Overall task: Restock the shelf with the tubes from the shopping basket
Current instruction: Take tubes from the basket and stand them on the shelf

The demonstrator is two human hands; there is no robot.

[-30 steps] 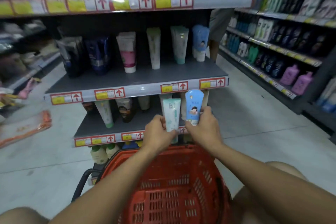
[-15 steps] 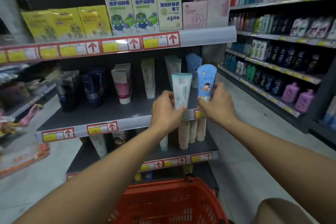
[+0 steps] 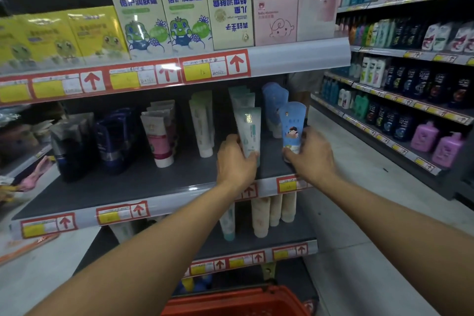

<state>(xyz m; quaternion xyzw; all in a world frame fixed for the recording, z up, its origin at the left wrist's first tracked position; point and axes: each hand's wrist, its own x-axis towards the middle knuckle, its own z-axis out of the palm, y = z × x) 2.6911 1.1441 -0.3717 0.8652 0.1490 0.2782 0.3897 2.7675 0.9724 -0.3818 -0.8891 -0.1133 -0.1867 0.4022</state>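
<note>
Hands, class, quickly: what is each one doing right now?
Left hand: closed round the pale green tube, upright over the shelf.
Right hand: closed round the blue tube, also upright.

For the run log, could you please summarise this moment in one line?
left hand: holds mint tube | right hand: holds blue tube | over shelf
</note>
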